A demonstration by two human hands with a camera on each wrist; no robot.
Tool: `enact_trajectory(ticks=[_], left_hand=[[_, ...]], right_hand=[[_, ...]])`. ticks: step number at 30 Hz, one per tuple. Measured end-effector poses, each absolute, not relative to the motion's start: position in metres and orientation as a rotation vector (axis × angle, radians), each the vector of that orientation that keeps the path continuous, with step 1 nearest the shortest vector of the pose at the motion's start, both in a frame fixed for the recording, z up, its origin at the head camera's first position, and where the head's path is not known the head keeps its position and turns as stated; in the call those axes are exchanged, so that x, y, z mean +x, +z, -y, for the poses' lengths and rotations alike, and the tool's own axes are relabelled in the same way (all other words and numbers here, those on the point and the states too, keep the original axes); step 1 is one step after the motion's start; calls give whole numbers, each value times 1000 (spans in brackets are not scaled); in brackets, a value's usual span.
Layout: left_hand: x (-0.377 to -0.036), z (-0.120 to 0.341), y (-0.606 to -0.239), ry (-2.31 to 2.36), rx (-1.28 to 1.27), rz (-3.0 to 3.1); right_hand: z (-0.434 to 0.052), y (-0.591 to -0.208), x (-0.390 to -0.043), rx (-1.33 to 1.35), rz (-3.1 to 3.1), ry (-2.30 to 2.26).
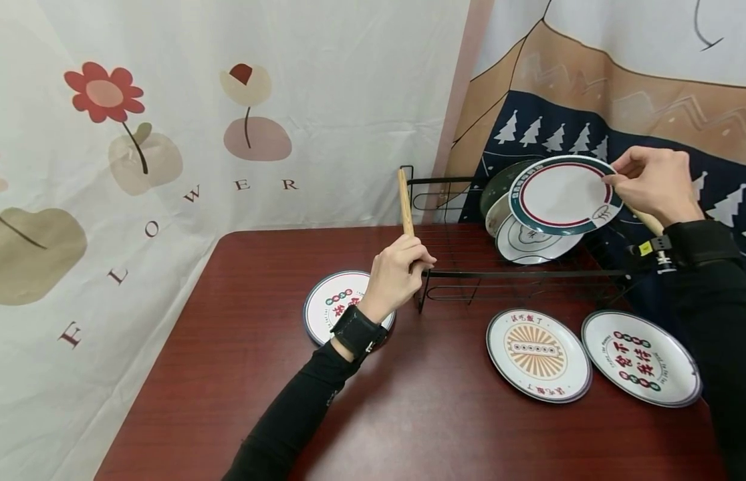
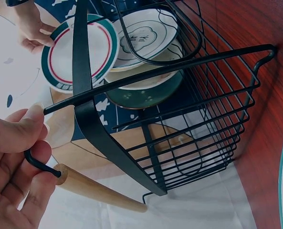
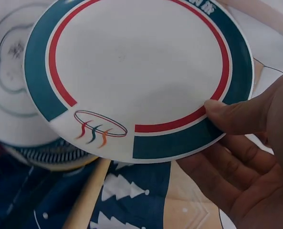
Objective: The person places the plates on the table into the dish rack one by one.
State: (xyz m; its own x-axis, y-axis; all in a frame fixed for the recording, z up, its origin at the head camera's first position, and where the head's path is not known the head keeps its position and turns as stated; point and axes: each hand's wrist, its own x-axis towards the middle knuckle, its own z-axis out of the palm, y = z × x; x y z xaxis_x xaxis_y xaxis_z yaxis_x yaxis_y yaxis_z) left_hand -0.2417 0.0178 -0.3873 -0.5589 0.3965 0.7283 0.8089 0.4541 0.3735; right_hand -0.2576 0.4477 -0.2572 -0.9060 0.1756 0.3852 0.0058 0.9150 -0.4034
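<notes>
My right hand (image 1: 656, 184) pinches the edge of a round white plate (image 1: 565, 194) with a green and red rim, thumb on its face and fingers beneath. The plate is tilted, at the right part of a black wire dish rack (image 1: 466, 274). My left hand (image 1: 394, 277) holds the rack's front left corner; in the left wrist view its thumb and fingers grip the black wire beside a wooden handle (image 2: 100, 188). Behind the held plate, a white plate with a line drawing (image 2: 146, 38) and a dark green dish (image 2: 148, 95) stand in the rack.
On the red-brown table (image 1: 240, 374), a plate with red characters (image 1: 331, 294) lies partly under my left wrist. In front of the rack lie a sunburst plate (image 1: 538, 354) and another red-lettered plate (image 1: 640, 357). A printed curtain (image 1: 349, 80) hangs behind.
</notes>
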Motion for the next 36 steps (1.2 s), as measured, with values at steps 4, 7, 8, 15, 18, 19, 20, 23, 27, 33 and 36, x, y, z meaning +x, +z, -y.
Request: enact_trajectory(ticks=[4,7,8,15,18,19,20,23,27,33,36], left_hand=[[-242,-18,-386,-973,-1004,2155],[-242,-18,-386,-971,-1002,2156],[-242,-18,-386,-971,-1001,2155],[-241,-17,-388,-973,-987,2154],[-241,-17,-388,-970,-982,2154],[-241,-17,-388,-973,-982,2154],[-241,-17,-388,-973,-982,2153],[-241,-17,-387,-973,-982,2154],[-241,-18,-387,-968,-984,2155],[-242,-19,-388,-962,-984,2155],[-242,-19,-388,-959,-987,2153]], right_hand=[[-446,-260,-264,-84,2700,502],[-444,-262,-271,-55,2734,492],[-444,-264,-274,-46,2741,477],[-439,-272,-289,96,2755,365],[-436,-276,-295,112,2776,359],[-435,-278,-296,119,2781,356],[-434,-279,-298,122,2788,358],[-433,-284,-302,136,2817,331],[-434,-291,-306,159,2840,292],[-437,-302,-312,203,2835,251],[-436,-306,-314,235,2824,245]])
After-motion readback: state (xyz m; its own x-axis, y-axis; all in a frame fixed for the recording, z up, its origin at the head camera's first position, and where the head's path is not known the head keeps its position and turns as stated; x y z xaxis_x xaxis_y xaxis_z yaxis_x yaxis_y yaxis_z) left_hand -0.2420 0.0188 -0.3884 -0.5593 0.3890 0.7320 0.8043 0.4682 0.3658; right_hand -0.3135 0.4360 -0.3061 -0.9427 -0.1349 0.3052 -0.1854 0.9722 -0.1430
